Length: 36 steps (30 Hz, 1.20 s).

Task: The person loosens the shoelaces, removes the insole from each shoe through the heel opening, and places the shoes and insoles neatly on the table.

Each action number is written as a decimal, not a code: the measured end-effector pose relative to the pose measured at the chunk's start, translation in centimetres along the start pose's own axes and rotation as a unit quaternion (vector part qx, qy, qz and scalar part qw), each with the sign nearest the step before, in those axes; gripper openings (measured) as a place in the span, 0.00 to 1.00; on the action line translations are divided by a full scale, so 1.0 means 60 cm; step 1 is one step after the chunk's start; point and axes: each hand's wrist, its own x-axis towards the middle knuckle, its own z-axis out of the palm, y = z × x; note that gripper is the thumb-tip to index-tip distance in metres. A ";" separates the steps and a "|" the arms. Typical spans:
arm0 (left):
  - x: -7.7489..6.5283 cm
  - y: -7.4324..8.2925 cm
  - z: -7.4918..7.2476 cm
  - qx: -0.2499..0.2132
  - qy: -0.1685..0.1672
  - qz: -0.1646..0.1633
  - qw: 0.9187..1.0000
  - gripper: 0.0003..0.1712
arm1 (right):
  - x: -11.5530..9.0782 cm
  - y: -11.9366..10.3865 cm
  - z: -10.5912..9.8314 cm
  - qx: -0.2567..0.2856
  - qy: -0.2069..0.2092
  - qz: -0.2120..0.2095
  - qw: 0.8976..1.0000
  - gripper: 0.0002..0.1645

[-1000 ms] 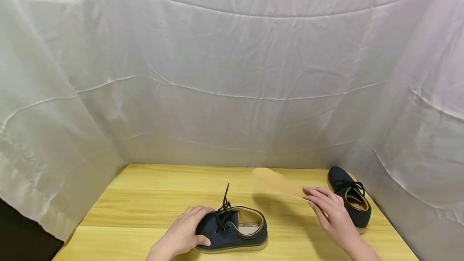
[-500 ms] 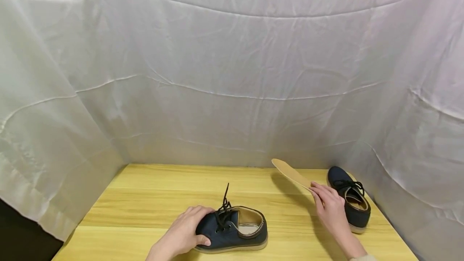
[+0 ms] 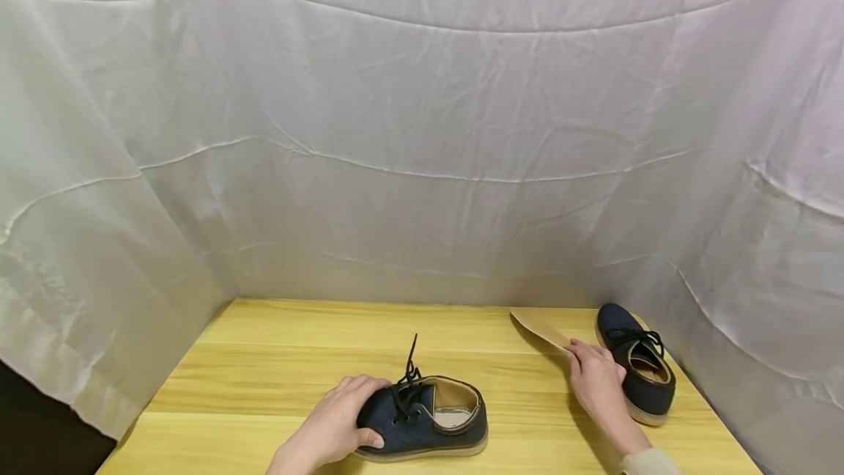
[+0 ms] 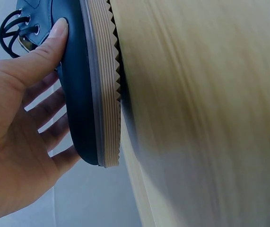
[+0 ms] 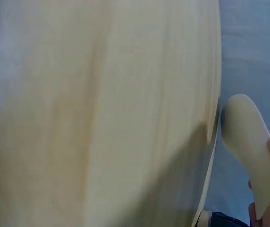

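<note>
A dark navy shoe point(image 3: 395, 427) with loose black laces sits on the wooden table, its toe to the left. My left hand point(image 3: 336, 416) grips its toe end; in the left wrist view the thumb point(image 4: 54, 35) presses the near side and the fingers wrap behind the toe. Through the shoe's opening a pale inner sole shows. My right hand point(image 3: 596, 380) pinches a tan insole point(image 3: 542, 328) by one end, and the insole's other end points to the back left, low over the table. The right wrist view shows the insole point(image 5: 248, 137) from its pale side.
A second navy shoe point(image 3: 636, 365), its laces tied in a bow, stands at the back right beside my right hand. Grey-white cloth point(image 3: 422, 167) encloses the table point(image 3: 297, 358) at the back and both sides.
My right hand has swung the insole rightward, and its free end has risen, then dropped toward the table's back. The left hand and the navy shoe have stayed put.
</note>
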 end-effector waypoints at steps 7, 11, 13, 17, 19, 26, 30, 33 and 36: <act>0.001 0.000 0.001 0.003 0.001 0.001 1.000 0.45 | 0.006 -0.003 0.000 -0.014 -0.113 0.061 0.992 0.11; 0.002 -0.001 0.001 0.004 0.000 0.003 1.000 0.45 | 0.010 -0.008 0.002 -0.012 -0.159 0.083 0.984 0.13; 0.002 -0.002 0.002 0.004 0.000 0.003 1.000 0.46 | 0.012 -0.009 0.005 -0.014 -0.169 0.077 0.983 0.14; 0.002 -0.002 0.002 0.006 0.001 0.003 1.000 0.46 | 0.015 -0.014 0.010 -0.022 -0.187 0.064 0.980 0.17; 0.001 -0.002 0.002 0.006 0.001 0.002 1.000 0.46 | 0.016 -0.018 0.012 -0.024 -0.199 0.069 0.977 0.18; 0.001 -0.001 0.003 0.008 0.004 0.000 1.000 0.46 | 0.021 -0.035 0.017 -0.012 -0.235 0.089 0.968 0.23; 0.001 0.000 0.002 0.010 0.004 0.001 1.000 0.45 | 0.022 -0.042 0.022 -0.002 -0.243 0.094 0.965 0.25; 0.001 0.000 0.002 0.010 0.003 0.001 1.000 0.45 | 0.022 -0.044 0.026 0.004 -0.247 0.098 0.964 0.26; 0.001 0.000 0.001 0.011 0.003 0.001 1.000 0.45 | 0.020 -0.044 0.030 0.008 -0.246 0.100 0.964 0.27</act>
